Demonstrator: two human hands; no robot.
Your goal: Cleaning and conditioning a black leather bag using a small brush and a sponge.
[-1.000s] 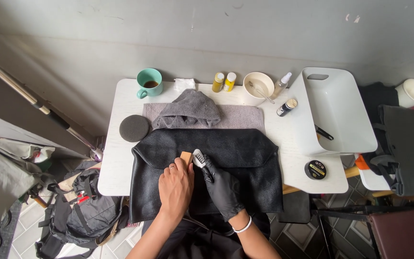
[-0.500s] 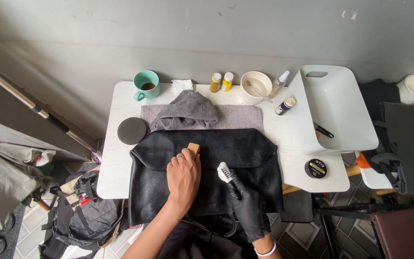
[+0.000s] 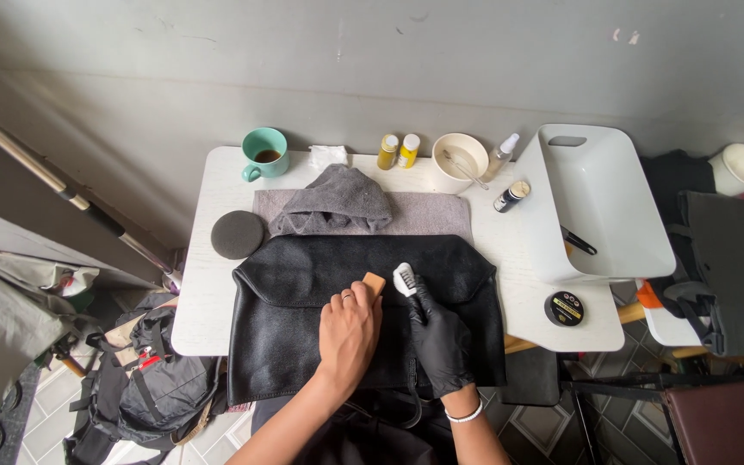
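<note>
Black leather bag (image 3: 303, 327) lying flat at the table's (image 3: 200, 293) 6 o'clock edge, seemingly soft, limp and smooth: left hand (image 3: 348, 334), fingers spread, presses it beside a tan tag (image 3: 375, 284); gloved right hand (image 3: 439, 337), fingers closed, grips a small brush (image 3: 405, 280) by its handle.

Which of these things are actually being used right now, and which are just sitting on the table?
In use:
black leather bag
small brush, in the gloved right hand
tan tab, under the bare left hand

Lying about:
teal cup
yellow bottles
cream bowl
round black sponge
white tub
polish tin
</note>
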